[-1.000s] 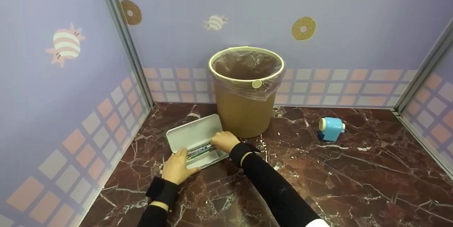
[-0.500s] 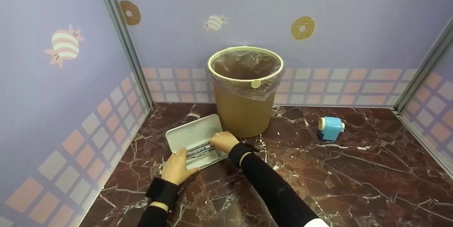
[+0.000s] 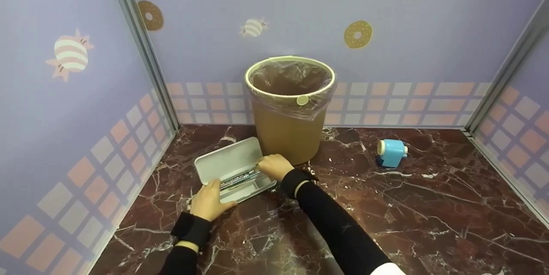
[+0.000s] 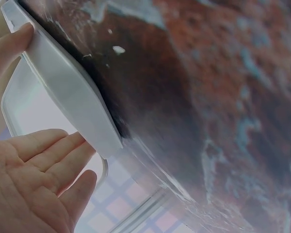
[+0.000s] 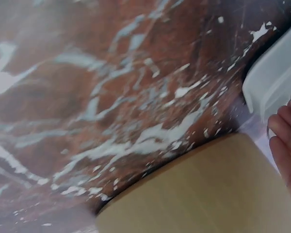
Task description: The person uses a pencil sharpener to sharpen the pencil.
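A white pencil case (image 3: 229,159) lies on the table with its lid raised, its back right corner close to the bin. Several slim patterned pens (image 3: 237,179) lie lengthwise inside it. My left hand (image 3: 208,202) holds the case's left end, the thumb (image 4: 19,41) against the front wall and the fingers around the end. At the right end, my right hand (image 3: 276,167) has its fingers curled and pinches the end of a pen. The fingertips hide that end. In the right wrist view, the curled fingers (image 5: 283,128) sit beside the case's corner.
A brown bin (image 3: 287,129) lined with a clear bag stands behind the case, against the back wall. To the right, a light-blue pencil sharpener-like object (image 3: 391,153) rests on the dark red marbled table (image 3: 429,215). Patterned walls enclose the left, back and right sides.
My right hand has risen slightly from the case's right end, and the pens' right ends show more. My left hand keeps its hold. The whole head view has shifted a little.
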Demonstrator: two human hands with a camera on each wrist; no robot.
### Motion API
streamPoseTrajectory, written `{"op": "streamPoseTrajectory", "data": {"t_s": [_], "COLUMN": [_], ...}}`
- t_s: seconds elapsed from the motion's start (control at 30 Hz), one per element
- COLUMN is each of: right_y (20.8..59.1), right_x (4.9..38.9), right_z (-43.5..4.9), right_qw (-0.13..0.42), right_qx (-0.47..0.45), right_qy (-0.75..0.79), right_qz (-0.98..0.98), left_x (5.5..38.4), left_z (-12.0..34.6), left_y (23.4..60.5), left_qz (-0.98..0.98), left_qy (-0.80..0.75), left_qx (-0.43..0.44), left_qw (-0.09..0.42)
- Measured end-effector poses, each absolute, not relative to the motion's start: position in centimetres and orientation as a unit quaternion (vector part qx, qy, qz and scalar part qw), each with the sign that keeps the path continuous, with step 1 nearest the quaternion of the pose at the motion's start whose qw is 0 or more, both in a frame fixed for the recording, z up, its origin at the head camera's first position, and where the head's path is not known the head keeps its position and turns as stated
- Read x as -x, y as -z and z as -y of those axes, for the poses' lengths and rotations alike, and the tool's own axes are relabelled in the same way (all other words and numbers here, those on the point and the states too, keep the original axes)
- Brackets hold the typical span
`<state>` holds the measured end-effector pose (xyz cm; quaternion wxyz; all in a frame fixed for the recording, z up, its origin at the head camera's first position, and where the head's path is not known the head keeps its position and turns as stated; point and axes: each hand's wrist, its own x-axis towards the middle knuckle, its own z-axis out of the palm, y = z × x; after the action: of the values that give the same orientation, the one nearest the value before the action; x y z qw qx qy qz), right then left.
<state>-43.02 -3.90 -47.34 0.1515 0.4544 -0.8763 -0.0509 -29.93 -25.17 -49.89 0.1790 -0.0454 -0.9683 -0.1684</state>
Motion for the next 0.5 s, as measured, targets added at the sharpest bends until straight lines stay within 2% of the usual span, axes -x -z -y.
{"op": "streamPoseTrajectory", "data": {"t_s": [0.4, 0.5], "right_y": [46.7, 46.7], "right_x": [41.6, 40.9], "right_z": [0.2, -0.8], "right_qw": [0.188, 0.174], "right_qx": [-0.416, -0.399], "right_qy": [-0.010, -0.063], "right_qz": [0.890, 0.898], "left_x": [29.8, 29.8], "left_z": [25.0, 24.6], "left_y": [49.5, 49.5], "left_qz": [0.970, 0.970], "left_qy": [0.162, 0.161], "left_qx": [0.046, 0.051], "left_qw": [0.173, 0.176]}}
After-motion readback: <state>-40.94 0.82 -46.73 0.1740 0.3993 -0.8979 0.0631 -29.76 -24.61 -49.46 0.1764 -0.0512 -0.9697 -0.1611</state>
